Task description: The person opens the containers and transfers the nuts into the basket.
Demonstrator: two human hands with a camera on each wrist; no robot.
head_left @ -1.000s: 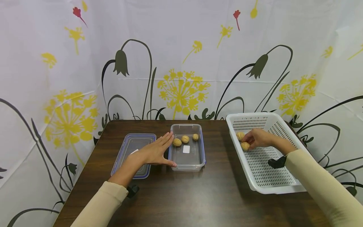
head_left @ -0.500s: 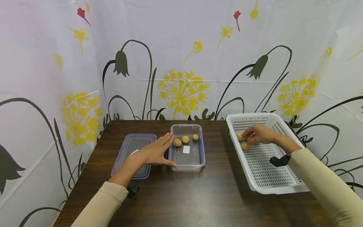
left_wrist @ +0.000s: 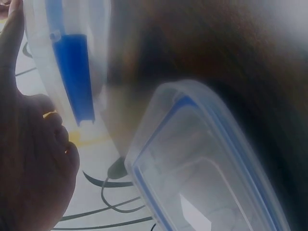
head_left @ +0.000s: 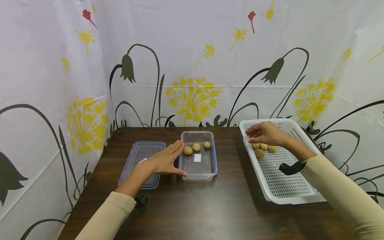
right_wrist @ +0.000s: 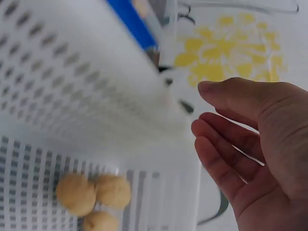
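Both arms reach forward from the lower edge of the head view, each in a cream long sleeve with a dark strap at the wrist. The left hand point(head_left: 163, 161) lies palm down at center left, its 4 fingers straight and together, pointing up and to the right, the thumb spread wide toward the lower right. The right hand point(head_left: 265, 134) hovers at upper right, palm down, fingers loosely extended toward the left, holding nothing. In the right wrist view its fingers point(right_wrist: 226, 159) curve gently, the thumb above them.
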